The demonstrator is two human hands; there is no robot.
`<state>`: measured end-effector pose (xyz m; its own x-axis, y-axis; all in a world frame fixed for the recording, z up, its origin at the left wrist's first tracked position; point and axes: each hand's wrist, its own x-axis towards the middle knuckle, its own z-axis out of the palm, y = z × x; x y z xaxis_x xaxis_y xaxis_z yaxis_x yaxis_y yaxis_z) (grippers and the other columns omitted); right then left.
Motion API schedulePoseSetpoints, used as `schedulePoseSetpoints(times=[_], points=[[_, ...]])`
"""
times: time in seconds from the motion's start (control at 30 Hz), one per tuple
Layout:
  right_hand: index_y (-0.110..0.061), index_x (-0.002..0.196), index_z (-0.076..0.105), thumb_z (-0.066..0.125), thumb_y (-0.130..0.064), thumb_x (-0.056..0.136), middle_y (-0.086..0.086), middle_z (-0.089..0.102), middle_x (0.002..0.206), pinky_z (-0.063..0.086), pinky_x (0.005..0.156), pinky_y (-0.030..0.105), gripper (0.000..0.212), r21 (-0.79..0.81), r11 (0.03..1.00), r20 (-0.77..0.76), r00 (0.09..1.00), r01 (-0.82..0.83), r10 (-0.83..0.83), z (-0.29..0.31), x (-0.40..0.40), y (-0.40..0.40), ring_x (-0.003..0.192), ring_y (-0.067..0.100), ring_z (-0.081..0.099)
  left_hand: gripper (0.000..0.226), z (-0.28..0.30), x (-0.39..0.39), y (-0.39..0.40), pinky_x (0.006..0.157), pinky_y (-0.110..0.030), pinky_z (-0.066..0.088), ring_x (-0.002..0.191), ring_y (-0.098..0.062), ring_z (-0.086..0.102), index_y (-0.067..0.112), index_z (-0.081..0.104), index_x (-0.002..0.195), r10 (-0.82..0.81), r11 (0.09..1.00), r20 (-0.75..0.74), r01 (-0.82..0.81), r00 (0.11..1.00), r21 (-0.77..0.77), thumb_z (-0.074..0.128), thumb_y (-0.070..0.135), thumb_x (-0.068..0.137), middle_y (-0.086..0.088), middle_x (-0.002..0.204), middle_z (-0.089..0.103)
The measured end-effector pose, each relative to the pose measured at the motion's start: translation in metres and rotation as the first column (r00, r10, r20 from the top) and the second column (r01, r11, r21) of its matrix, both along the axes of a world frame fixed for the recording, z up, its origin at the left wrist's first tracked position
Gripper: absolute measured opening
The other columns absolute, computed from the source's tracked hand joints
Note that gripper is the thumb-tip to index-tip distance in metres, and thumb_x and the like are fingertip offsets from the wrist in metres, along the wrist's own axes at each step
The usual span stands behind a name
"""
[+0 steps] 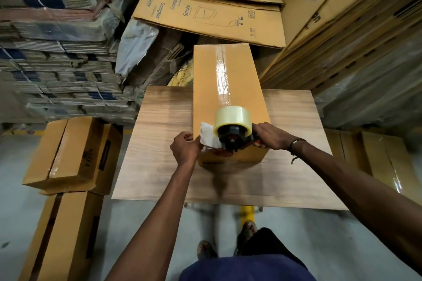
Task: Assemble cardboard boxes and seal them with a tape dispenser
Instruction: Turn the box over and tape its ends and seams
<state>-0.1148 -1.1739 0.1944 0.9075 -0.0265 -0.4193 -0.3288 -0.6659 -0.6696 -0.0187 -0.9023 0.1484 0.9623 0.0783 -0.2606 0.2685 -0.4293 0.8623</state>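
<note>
A long cardboard box (pixel 228 89) is lying lengthwise on the wooden table (pixel 159 143), its far end reaching past the table's back edge, and a shiny strip of clear tape (pixel 222 73) is running down the middle seam of its top. At the box's near end a tape dispenser (pixel 233 134) is sitting on the top edge, its pale roll of tape (pixel 233 118) standing above the black hub. The right hand (pixel 271 136) is gripping the dispenser's handle on the box's right side, fingers curled around it, a dark band showing on the wrist. The left hand (pixel 186 149) is pressing against the box's near left corner, its fingers curled and pinching the loose white tape end (pixel 210 136) that is sticking out from the dispenser. To the left of the box, on the floor, two taped boxes (pixel 68 150) are lying stacked, with another long box nearer the person. Beyond the box, flattened cartons (pixel 205 13) printed with lettering are leaning against tall stacks of cardboard.
</note>
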Motion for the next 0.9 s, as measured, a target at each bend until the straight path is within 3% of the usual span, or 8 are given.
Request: schedulePoseSetpoints(times=[0.1, 0.2, 0.37, 0.53, 0.63, 0.73, 0.83, 0.9], points=[[-0.010, 0.086, 0.053, 0.024, -0.046, 0.098, 0.013, 0.061, 0.074, 0.033, 0.070, 0.031, 0.047, -0.230, 0.972, 0.149, 0.986, -0.041, 0.077, -0.007, -0.002, 0.003, 0.065, 0.028, 0.048, 0.027, -0.001, -0.011, -0.003, 0.073, -0.019, 0.044, 0.081, -0.015, 0.065, 0.003, 0.077, 0.102, -0.004, 0.999, 0.061, 0.002, 0.998, 0.037, 0.086, 0.013, 0.078, -0.008, 0.093, 0.076], [-0.016, 0.084, 0.047, 0.014, -0.053, 0.106, 0.007, 0.053, 0.078, 0.035, 0.075, 0.039, 0.054, -0.333, 0.943, 0.180, 0.982, 0.006, 0.057, -0.008, -0.005, 0.008, 0.077, 0.029, 0.047, 0.020, 0.000, -0.015, -0.006, 0.068, -0.016, 0.041, 0.081, -0.021, 0.070, 0.002, 0.078, 0.098, 0.049, 0.998, 0.084, -0.051, 0.995, 0.020, 0.081, 0.003, 0.078, -0.006, 0.084, 0.073], [-0.018, 0.079, 0.045, 0.006, -0.060, 0.106, 0.002, 0.048, 0.071, 0.040, 0.078, 0.044, 0.063, -0.286, 0.958, 0.210, 0.977, 0.031, 0.031, -0.011, -0.008, 0.005, 0.075, 0.029, 0.047, 0.024, 0.002, -0.012, -0.006, 0.070, -0.019, 0.046, 0.080, -0.020, 0.072, 0.005, 0.081, 0.096, 0.070, 0.997, 0.036, -0.071, 0.997, 0.012, 0.088, 0.011, 0.074, -0.005, 0.084, 0.075], [-0.022, 0.078, 0.047, -0.001, -0.062, 0.104, 0.008, 0.063, 0.068, 0.049, 0.076, 0.048, 0.068, -0.215, 0.975, 0.175, 0.985, 0.046, -0.008, -0.016, -0.020, -0.040, 0.067, 0.031, 0.055, 0.035, 0.000, -0.014, -0.008, 0.075, -0.023, 0.049, 0.077, -0.018, 0.069, 0.007, 0.081, 0.096, 0.106, 0.994, 0.061, -0.107, 0.993, 0.014, 0.097, 0.022, 0.068, -0.006, 0.083, 0.075], [-0.014, 0.089, 0.058, 0.003, -0.062, 0.104, 0.007, 0.064, 0.070, 0.049, 0.071, 0.048, 0.075, -0.211, 0.974, 0.195, 0.980, 0.082, -0.040, -0.019, -0.034, -0.081, 0.066, 0.031, 0.055, 0.036, 0.002, -0.017, -0.011, 0.077, -0.023, 0.049, 0.080, -0.021, 0.070, 0.005, 0.081, 0.098, 0.110, 0.993, 0.091, -0.112, 0.990, 0.022, 0.096, 0.020, 0.069, -0.008, 0.087, 0.076], [-0.025, 0.083, 0.051, 0.010, -0.059, 0.105, -0.004, 0.060, 0.065, 0.042, 0.068, 0.043, 0.057, -0.262, 0.964, 0.223, 0.975, 0.044, 0.017, -0.021, -0.045, -0.102, 0.061, 0.020, 0.049, 0.036, 0.002, -0.019, -0.016, 0.076, -0.023, 0.049, 0.085, -0.023, 0.071, 0.004, 0.079, 0.101, 0.107, 0.993, 0.073, -0.110, 0.991, 0.039, 0.094, 0.018, 0.072, -0.008, 0.089, 0.074], [-0.036, 0.076, 0.046, 0.006, -0.061, 0.105, -0.003, 0.061, 0.064, 0.049, 0.072, 0.049, 0.056, -0.261, 0.965, 0.250, 0.967, 0.014, 0.054, -0.021, -0.042, -0.105, 0.062, 0.023, 0.053, 0.048, -0.001, -0.021, -0.023, 0.085, -0.031, 0.052, 0.105, -0.029, 0.069, 0.007, 0.071, 0.117, 0.073, 0.987, 0.085, -0.084, 0.994, 0.136, 0.090, 0.027, 0.078, -0.011, 0.112, 0.072], [-0.030, 0.073, 0.052, 0.001, -0.065, 0.105, -0.001, 0.062, 0.062, 0.050, 0.074, 0.049, 0.070, -0.225, 0.974, 0.242, 0.970, 0.016, 0.040, -0.021, -0.040, -0.105, 0.062, 0.023, 0.056, 0.071, -0.004, -0.029, -0.034, 0.101, -0.045, 0.047, 0.125, -0.035, 0.057, 0.009, 0.058, 0.134, 0.012, 0.943, 0.121, -0.052, 0.993, 0.330, 0.087, 0.042, 0.078, -0.014, 0.133, 0.060]])
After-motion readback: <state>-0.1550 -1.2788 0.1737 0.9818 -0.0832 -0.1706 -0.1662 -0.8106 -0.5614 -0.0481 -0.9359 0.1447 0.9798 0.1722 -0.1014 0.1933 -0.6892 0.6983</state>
